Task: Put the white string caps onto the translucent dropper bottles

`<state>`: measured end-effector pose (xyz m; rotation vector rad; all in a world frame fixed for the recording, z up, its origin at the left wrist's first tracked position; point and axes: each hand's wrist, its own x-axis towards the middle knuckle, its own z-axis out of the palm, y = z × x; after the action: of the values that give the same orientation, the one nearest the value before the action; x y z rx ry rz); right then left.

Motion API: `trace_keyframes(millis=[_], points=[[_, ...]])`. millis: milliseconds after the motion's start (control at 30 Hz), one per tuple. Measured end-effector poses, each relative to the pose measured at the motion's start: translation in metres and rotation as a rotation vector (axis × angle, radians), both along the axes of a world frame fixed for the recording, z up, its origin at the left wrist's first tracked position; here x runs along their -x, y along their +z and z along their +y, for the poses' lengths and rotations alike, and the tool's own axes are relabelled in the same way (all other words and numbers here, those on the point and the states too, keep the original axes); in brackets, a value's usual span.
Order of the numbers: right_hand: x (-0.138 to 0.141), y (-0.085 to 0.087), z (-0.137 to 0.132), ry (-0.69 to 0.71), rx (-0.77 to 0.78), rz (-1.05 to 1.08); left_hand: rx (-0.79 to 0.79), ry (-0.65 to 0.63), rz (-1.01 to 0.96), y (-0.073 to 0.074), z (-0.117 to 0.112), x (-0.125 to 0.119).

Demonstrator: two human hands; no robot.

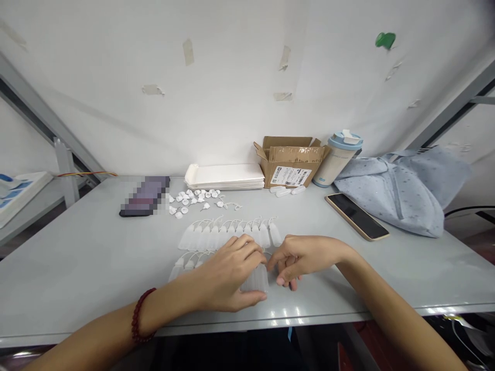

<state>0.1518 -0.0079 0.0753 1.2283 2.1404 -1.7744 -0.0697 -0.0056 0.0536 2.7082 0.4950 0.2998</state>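
Two rows of small translucent plastic bottles with white tops and thin cord loops lie on the grey table: a back row (216, 237) and a front row (184, 265). My left hand (240, 265) arches over the front row, covering much of it. Its fingertips rest at the tops of the bottles at the right end, its thumb at their bases, bracketing them lengthwise. Beside that end is my right hand (292, 260), its index fingertip by the last bottle's top and cord. Its thumb hangs apart and the other fingers are loosely bent, with nothing visible in them.
Behind the rows lie loose white caps (184, 202) and several bare bottles (283, 192). Along the wall stand white trays (228, 176), a cardboard box (292, 162) and a tumbler (336, 159). Phones lie left (149, 193) and right (358, 216), near a blue cloth bag (398, 190).
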Motion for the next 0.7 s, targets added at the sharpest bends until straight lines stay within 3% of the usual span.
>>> trace_keyframes(millis=[367, 700], points=[[0.0005, -0.0003, 0.0007, 0.008, 0.003, 0.006, -0.008, 0.007, 0.002, 0.001, 0.0006, -0.0008], [-0.0016, 0.0035, -0.0004, -0.04, 0.025, 0.058, 0.107, 0.038, -0.122, -0.0001, 0.0073, 0.0033]])
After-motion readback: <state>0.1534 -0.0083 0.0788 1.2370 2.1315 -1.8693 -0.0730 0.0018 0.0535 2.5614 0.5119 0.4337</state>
